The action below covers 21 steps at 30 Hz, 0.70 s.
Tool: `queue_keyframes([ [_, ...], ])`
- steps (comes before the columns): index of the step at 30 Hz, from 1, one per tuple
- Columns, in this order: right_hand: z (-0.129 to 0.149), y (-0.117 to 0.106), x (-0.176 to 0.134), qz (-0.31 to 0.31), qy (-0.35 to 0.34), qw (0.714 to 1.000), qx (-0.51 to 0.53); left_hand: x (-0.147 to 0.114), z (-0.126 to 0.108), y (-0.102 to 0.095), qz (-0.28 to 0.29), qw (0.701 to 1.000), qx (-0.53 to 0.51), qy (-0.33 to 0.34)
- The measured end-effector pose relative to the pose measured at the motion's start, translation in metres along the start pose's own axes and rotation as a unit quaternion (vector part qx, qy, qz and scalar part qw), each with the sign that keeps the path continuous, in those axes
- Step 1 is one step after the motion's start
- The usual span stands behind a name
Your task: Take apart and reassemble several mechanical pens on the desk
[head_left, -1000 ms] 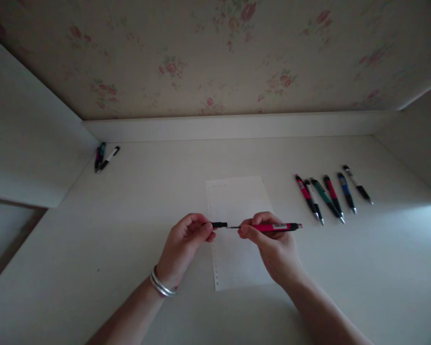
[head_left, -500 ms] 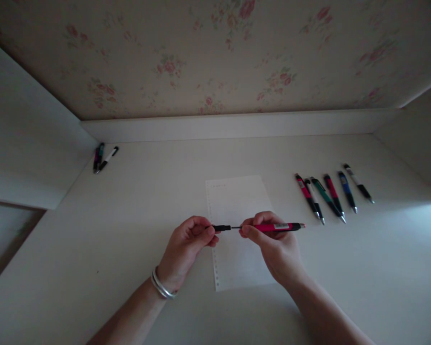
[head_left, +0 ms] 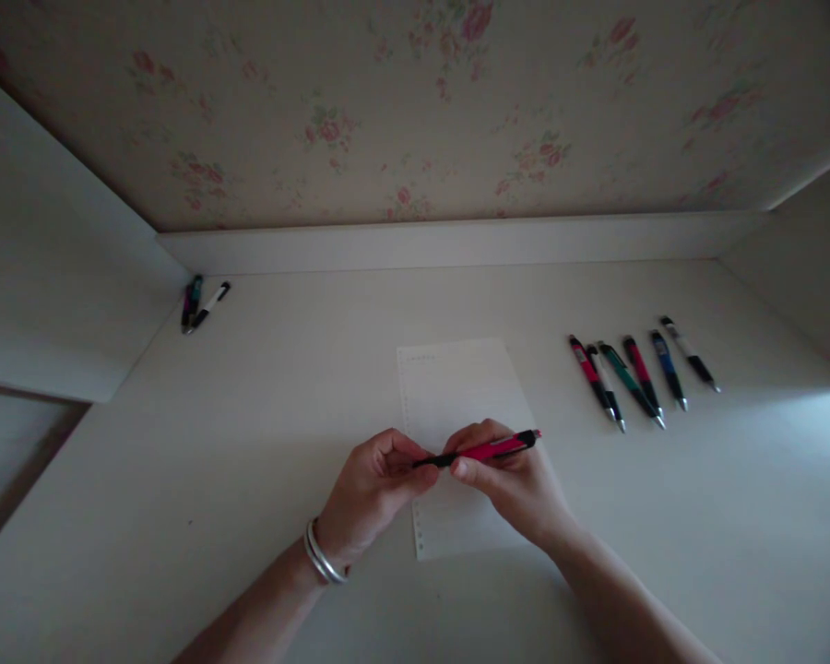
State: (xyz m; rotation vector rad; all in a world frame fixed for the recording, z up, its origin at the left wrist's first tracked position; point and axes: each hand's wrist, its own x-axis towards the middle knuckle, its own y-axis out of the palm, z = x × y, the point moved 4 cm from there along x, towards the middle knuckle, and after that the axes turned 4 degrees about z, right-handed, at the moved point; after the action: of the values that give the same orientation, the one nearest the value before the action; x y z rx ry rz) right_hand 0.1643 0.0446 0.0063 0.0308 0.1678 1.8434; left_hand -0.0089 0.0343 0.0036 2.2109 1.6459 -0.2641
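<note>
Between my hands, over the paper, is a red and black ballpoint pen (head_left: 491, 449), slightly tilted with its push-button end up to the right. My left hand (head_left: 380, 475) pinches the pen's black grip section (head_left: 443, 459) between thumb and fingers; its tip is hidden by them. Closed around the red barrel is my right hand (head_left: 508, 480). Grip section and barrel meet with no visible gap. Beneath both hands lies a sheet of punched paper (head_left: 456, 378) with a short line of faint writing near its top.
Several pens lie in a row on the right, among them a green pen (head_left: 626, 378), a blue pen (head_left: 668, 367) and a white pen (head_left: 688, 352). In the far left corner sits a small group of pens (head_left: 192, 304). A low white ledge (head_left: 443, 244) borders the desk's back.
The black grip section and red barrel, apart with the thin refill showing between them, have come together. My right hand moved left, and the pen now tilts up at its right end.
</note>
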Motion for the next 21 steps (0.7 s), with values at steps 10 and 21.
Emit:
queue_keyframes([
  [10, 0.008, 0.008, 0.001, 0.058, 0.014, 0.990, -0.128, -0.007, -0.018, 0.012, 0.014, 0.935, 0.312, 0.170],
  [21, 0.011, 0.016, -0.002, 0.085, -0.036, 0.981, -0.169, -0.016, -0.015, 0.023, 0.033, 0.871, 0.390, 0.299],
])
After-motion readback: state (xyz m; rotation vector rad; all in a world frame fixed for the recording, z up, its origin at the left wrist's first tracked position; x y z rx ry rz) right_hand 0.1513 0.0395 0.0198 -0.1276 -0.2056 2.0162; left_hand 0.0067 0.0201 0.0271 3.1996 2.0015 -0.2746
